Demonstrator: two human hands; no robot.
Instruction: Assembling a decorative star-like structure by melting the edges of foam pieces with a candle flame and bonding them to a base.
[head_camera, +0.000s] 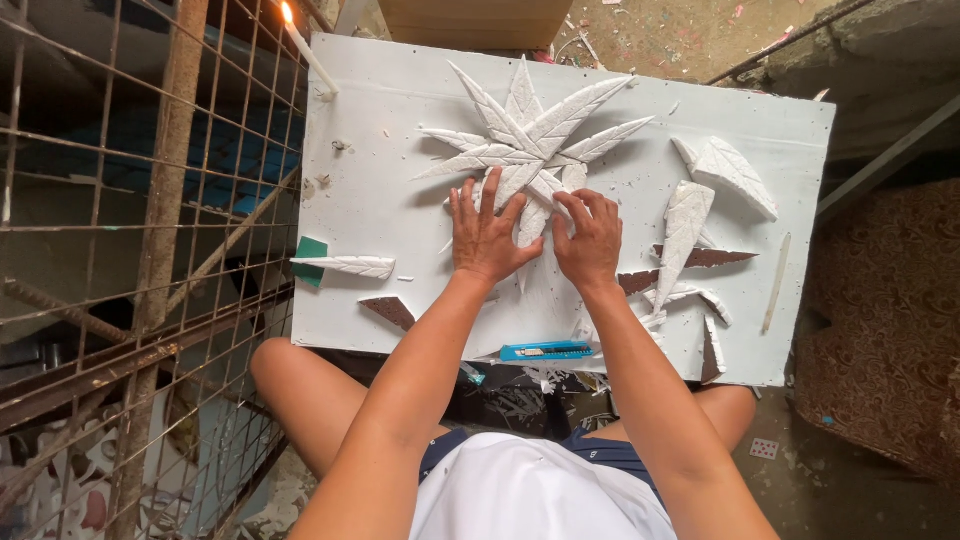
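In the head view, the person sits with a white board (400, 190) resting across the knees. At the upper middle of the board lies a star-shaped cluster of white carved leaves (530, 135), pointed pieces fanning out from a shared centre. The left hand (487, 235) lies flat on the lower part of this cluster, fingers spread wide and pressing down, clasping nothing. The right hand (590, 240) sits just beside it, fingers bent with the tips pressing on a leaf piece at the cluster's lower edge; whether its grip pinches that piece or only pushes on it cannot be told.

To the right of the hands, several loose white leaf pieces (700, 210) lie scattered on the board, some overlapping brown-backed offcuts (705, 258). A thin white stick (776, 285) lies near the right edge. A blue utility knife (546, 351) lies at the near edge, just below the hands. On the left side rest a single white leaf (348, 266) over a green scrap (311, 258) and a brown triangle (392, 311). A lit candle (305, 48) leans at the top left corner. A rusty wire grid (130, 250) stands to the left.
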